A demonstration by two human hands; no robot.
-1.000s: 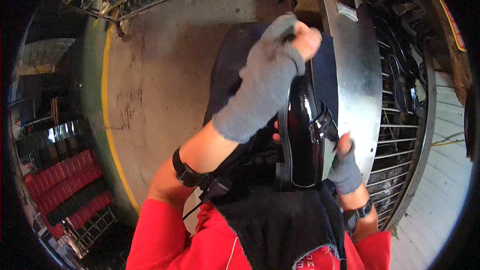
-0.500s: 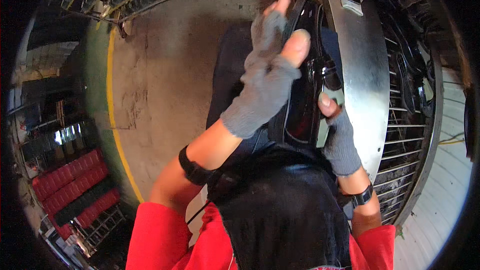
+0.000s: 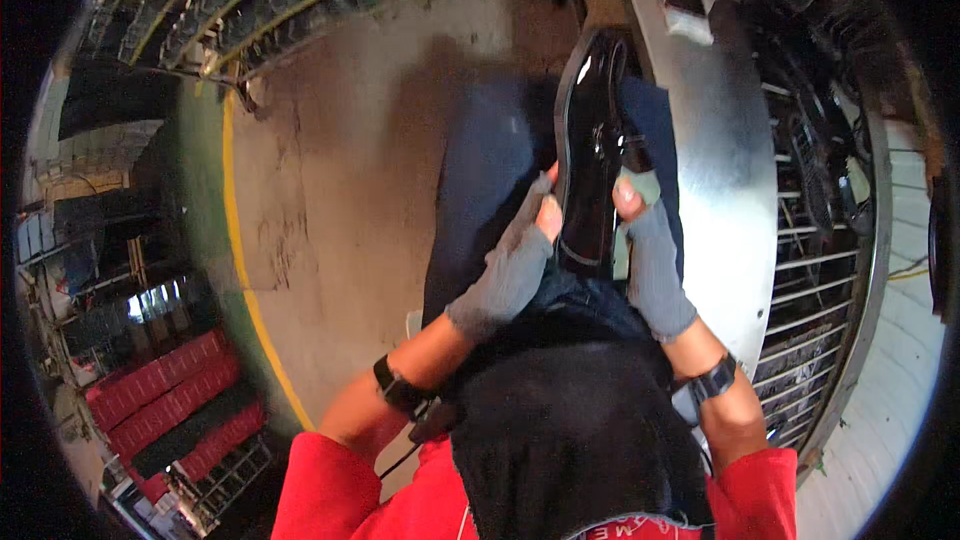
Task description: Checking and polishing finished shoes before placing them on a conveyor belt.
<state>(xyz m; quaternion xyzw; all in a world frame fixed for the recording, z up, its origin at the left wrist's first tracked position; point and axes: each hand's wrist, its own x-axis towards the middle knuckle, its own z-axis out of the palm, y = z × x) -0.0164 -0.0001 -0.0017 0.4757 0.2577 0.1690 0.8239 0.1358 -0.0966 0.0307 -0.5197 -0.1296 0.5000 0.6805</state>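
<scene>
Metal counter (image 3: 725, 200) beside black shoe (image 3: 590, 165)

Yellow-lined floor (image 3: 350, 160), probably concrete.

This looks like a shoe workshop. Glossy black shoes (image 3: 815, 185) lie on a barred metal rack (image 3: 815, 261). A yellow painted line (image 3: 231, 205) edges the brown floor (image 3: 345, 150).

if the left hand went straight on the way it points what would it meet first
The left hand would likely meet the glossy black shoe first, along its left edge; whether they already touch is unclear.
</scene>
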